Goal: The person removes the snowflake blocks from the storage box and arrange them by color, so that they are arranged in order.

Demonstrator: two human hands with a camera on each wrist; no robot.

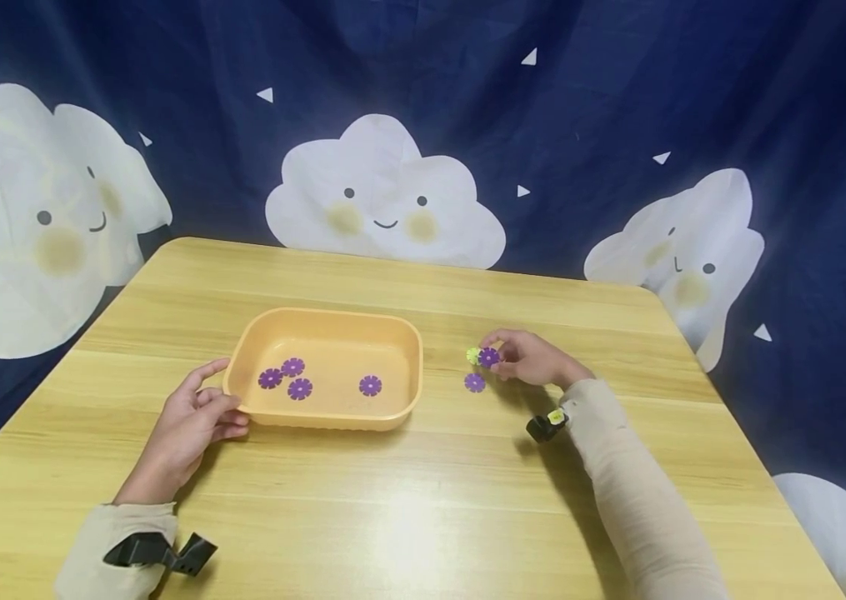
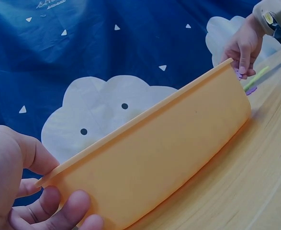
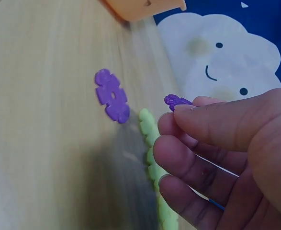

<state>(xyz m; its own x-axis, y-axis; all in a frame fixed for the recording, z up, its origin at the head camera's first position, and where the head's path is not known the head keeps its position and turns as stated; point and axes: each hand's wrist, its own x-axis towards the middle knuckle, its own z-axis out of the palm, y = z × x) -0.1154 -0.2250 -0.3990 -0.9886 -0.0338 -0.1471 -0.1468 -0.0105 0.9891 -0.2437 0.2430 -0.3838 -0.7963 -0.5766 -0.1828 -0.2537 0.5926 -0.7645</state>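
Evidently the right hand point(image 1: 535, 358) is pinching a thin, light, stiff purple flower piece point(image 3: 176, 101) by its edge, while the left hand point(image 1: 190, 421) is gripping the tray's point(image 1: 332, 417) corner.

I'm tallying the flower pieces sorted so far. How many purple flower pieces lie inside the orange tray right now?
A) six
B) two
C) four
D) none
C: the head view shows four purple flower pieces on the floor of the orange tray, three clustered at its left and one nearer its right, while another purple piece is pinched in the right hand.
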